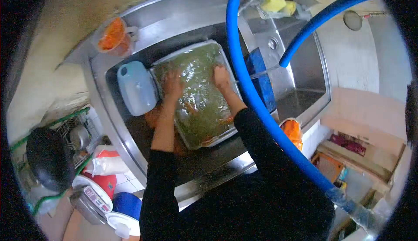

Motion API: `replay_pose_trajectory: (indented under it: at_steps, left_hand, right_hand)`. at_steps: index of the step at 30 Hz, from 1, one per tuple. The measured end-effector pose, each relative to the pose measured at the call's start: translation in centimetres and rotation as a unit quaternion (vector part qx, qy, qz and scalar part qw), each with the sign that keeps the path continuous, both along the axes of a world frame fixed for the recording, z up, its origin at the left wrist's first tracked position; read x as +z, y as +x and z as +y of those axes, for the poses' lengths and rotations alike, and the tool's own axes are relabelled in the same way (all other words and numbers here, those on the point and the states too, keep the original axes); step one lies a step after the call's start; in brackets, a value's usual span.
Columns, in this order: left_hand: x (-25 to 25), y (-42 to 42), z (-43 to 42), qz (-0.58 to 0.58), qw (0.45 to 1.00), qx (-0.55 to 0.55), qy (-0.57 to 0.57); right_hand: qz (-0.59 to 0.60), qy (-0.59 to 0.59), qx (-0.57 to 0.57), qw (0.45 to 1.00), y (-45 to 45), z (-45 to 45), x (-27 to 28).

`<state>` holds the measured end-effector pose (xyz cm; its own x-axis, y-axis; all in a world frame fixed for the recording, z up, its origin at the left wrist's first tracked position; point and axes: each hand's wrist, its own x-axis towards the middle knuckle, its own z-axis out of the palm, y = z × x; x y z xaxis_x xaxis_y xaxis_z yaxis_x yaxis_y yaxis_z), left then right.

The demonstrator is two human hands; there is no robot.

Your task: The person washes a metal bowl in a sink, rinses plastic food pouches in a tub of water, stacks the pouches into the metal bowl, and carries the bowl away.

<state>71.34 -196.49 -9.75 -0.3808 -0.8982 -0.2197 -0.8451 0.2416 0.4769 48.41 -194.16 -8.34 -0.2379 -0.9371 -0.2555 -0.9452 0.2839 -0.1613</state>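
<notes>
A rectangular clear plastic tub (204, 144) stands in the sink basin, full of greenish water with a rippling, shiny surface. A few orange-red bits (226, 120) show in the water. My left hand (173, 85) dips into the tub's left side, its fingers stretched out and blurred by the water. Near the tub's right wall my right hand (221, 76) is closed, with the fingers curled in; whatever they may hold is hidden. A pale blue-white plastic container (138, 90) with a round hole stands left of the tub.
A thick blue hose (257, 97) arches over the sink. Water runs from a hose end (284, 63) above a blue block-like object (261, 84). A jug (116, 40) of orange pieces stands on the back-left rim. A black wok (48, 159) and a scale (93, 201) are at left.
</notes>
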Motion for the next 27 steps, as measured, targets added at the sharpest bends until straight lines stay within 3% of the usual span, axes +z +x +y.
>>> replay_pose_trajectory:
  at_steps: [1, 2, 3, 5, 6, 8, 9, 10, 12, 13, 14, 15, 16, 18, 19, 21, 22, 24, 25, 27]
  left_hand:
    - [-3.0, 0.2, -1.4, -0.013, 0.996, -0.004, 0.084]
    - [-8.3, 0.6, -2.0, -0.005, 0.996, -0.016, 0.092]
    - [-14.5, 0.8, -2.3, -0.129, 0.985, -0.117, -0.001]
    - [-16.6, -0.8, -2.0, -0.239, 0.940, -0.221, -0.101]
    - [-13.3, -1.2, -2.0, -0.113, 0.986, -0.100, 0.068]
    - [-7.6, -1.3, -2.5, 0.011, 0.972, 0.027, 0.232]
    - [-5.2, -1.1, -2.7, 0.002, 0.965, -0.025, 0.263]
    - [-4.0, -0.8, -2.4, -0.009, 0.953, -0.078, 0.294]
    - [-6.0, -1.0, -0.6, 0.216, 0.901, -0.047, 0.373]
    - [-3.9, -0.9, 0.2, 0.211, 0.902, -0.046, 0.373]
    - [-0.2, -0.9, 1.6, 0.119, 0.919, -0.107, 0.361]
    - [2.2, -0.8, 2.6, 0.027, 0.923, -0.167, 0.345]
    - [1.3, -0.7, 3.5, 0.022, 0.924, -0.165, 0.345]
    - [-2.8, -0.9, 6.4, 0.009, 0.890, -0.297, 0.345]
    - [-5.0, -0.9, 8.0, 0.005, 0.876, -0.338, 0.344]
    - [-8.0, -1.1, 10.8, 0.168, 0.775, -0.363, 0.490]
    - [-7.2, -1.0, 11.2, 0.165, 0.775, -0.362, 0.490]
    - [-5.7, -0.9, 12.1, -0.007, 0.842, -0.403, 0.360]
    - [-5.4, -0.5, 12.9, -0.010, 0.843, -0.400, 0.360]
    - [-5.1, 0.3, 14.7, -0.072, 0.899, -0.338, 0.270]
  right_hand:
    - [0.001, 0.029, -0.031, 0.999, -0.4, 1.3, 0.8]
    - [0.002, 0.058, -0.061, 0.996, -0.8, 2.6, 1.7]
    - [-0.018, 0.046, -0.004, 0.999, -1.4, 4.4, 2.5]
    - [-0.069, 0.064, 0.028, 0.995, -3.3, 9.3, -0.2]
    - [-0.096, 0.074, 0.042, 0.992, -4.4, 11.9, -1.8]
    - [0.050, 0.078, 0.192, 0.977, -5.6, 16.2, -6.2]
    - [0.047, 0.077, 0.192, 0.977, -4.6, 16.6, -4.4]
    - [0.075, 0.168, 0.239, 0.953, -3.0, 16.6, -1.1]
    - [0.096, 0.253, 0.284, 0.920, -1.1, 16.6, 1.0]
    - [-0.066, 0.339, 0.148, 0.927, -0.5, 16.6, 0.8]
    - [-0.225, 0.409, 0.004, 0.884, 0.0, 16.8, 0.5]
    - [-0.225, 0.439, 0.003, 0.870, 0.3, 17.6, -0.5]
    - [-0.225, 0.468, 0.003, 0.855, 0.6, 18.5, -1.5]
    - [-0.219, 0.283, 0.176, 0.917, 0.7, 23.2, -9.5]
    - [-0.222, 0.282, 0.178, 0.917, 1.7, 23.1, -8.8]
    - [-0.229, 0.319, 0.164, 0.905, 3.6, 22.6, -6.9]
    - [-0.242, 0.336, 0.159, 0.896, 4.6, 22.5, -6.4]
    - [-0.268, 0.366, 0.159, 0.877, 6.3, 22.6, -5.4]
    - [-0.285, 0.379, 0.164, 0.865, 7.2, 22.8, -4.9]
    - [-0.319, 0.403, 0.172, 0.840, 8.6, 23.1, -3.9]
